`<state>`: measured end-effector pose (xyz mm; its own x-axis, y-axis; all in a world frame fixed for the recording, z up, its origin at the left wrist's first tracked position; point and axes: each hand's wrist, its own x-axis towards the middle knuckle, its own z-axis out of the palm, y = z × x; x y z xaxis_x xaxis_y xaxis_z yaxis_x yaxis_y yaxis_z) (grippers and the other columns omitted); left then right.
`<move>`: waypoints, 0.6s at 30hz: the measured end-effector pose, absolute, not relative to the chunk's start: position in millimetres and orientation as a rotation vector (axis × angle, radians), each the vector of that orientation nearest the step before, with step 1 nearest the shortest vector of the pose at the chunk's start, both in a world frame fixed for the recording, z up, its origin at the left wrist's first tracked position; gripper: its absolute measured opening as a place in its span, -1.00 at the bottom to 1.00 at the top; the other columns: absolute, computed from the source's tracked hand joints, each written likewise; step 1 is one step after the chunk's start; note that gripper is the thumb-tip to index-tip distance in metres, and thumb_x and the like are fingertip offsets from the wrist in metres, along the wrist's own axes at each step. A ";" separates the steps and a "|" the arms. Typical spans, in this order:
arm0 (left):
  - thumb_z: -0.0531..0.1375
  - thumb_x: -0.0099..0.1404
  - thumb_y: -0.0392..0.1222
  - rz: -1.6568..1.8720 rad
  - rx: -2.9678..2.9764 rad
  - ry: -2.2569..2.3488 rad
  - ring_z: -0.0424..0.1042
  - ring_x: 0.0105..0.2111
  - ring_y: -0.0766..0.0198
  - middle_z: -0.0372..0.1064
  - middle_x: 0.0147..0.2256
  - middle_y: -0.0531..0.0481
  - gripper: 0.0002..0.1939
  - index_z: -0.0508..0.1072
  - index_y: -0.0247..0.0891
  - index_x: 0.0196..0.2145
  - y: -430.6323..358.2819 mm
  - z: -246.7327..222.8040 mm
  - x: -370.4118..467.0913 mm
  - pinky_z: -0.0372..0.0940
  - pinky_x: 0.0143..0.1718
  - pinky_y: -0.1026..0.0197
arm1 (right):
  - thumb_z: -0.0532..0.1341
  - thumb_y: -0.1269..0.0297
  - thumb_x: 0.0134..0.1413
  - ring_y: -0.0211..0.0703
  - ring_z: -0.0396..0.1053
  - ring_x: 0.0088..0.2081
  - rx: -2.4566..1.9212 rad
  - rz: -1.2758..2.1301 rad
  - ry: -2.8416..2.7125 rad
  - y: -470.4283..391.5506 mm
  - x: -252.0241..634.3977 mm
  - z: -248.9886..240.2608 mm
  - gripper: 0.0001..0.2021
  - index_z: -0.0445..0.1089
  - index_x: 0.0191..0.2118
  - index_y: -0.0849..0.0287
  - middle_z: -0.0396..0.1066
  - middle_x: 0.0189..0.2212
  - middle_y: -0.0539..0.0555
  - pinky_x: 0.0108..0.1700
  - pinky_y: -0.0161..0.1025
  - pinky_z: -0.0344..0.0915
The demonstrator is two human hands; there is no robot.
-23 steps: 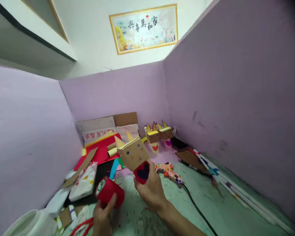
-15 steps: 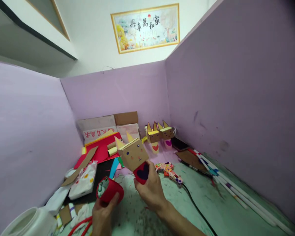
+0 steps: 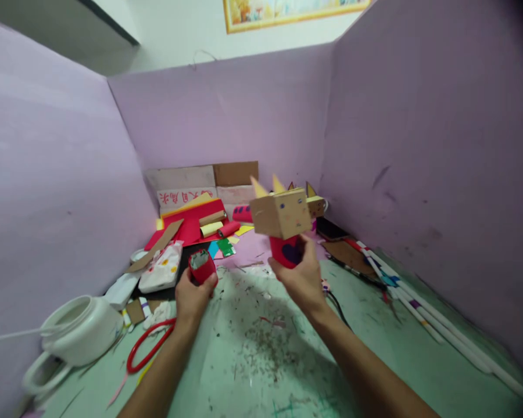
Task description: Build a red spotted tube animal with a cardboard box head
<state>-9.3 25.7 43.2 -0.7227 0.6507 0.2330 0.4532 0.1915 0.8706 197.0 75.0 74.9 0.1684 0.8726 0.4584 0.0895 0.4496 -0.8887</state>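
Observation:
My right hand is closed round the red body of a cardboard cat figure, raised above the table. The figure has a box-shaped head with drawn eyes, two yellow pointed ears and a dark heart on its body. My left hand grips a short red tube, its opening tilted up and showing crumpled greenish-white stuff inside. Behind the held figure, another cat figure is partly hidden. Beside my right wrist, a patterned glue gun is mostly covered, with its black cord trailing.
On the left stand a white pot, red-handled scissors and a tissue pack. Red paper and cardboard lie at the back. Long white rods run along the right wall. Scraps litter the green tabletop.
My view has tipped downward. The cat figure has shifted right and stands more upright in my right hand. My left hand has moved forward with the red tube, turning its opening upward.

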 end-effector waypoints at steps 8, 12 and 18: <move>0.26 0.00 -0.07 1.273 1.072 2.505 0.45 -0.26 -0.02 0.48 -0.27 -0.24 -0.57 0.41 -0.34 -0.18 53.6 28.5 -33.5 0.30 -0.22 0.03 | 0.41 0.24 -0.41 -0.15 0.32 -0.34 -0.941 0.713 -1.026 75.8 233.1 74.3 -0.39 0.17 -0.14 0.17 0.32 -0.28 0.07 -0.31 -0.18 0.34; 0.24 0.04 -0.07 1.130 1.098 2.564 0.44 -0.22 -0.09 0.47 -0.24 -0.30 -0.57 0.41 -0.36 -0.16 53.0 30.8 -30.4 0.28 -0.21 0.00 | 0.43 0.30 -0.45 -0.21 0.31 -0.40 -0.933 0.715 -1.013 77.3 234.8 60.8 -0.45 0.18 -0.25 0.13 0.32 -0.33 0.01 -0.35 -0.22 0.33; 0.28 0.00 -0.09 1.056 1.108 2.550 0.44 -0.23 -0.03 0.46 -0.23 -0.25 -0.52 0.36 -0.36 -0.13 51.4 30.2 -27.9 0.30 -0.21 0.04 | 0.44 0.23 -0.47 -0.12 0.36 -0.34 -1.028 0.799 -1.024 79.0 235.4 53.3 -0.45 0.22 -0.25 0.11 0.37 -0.30 0.03 -0.34 -0.16 0.35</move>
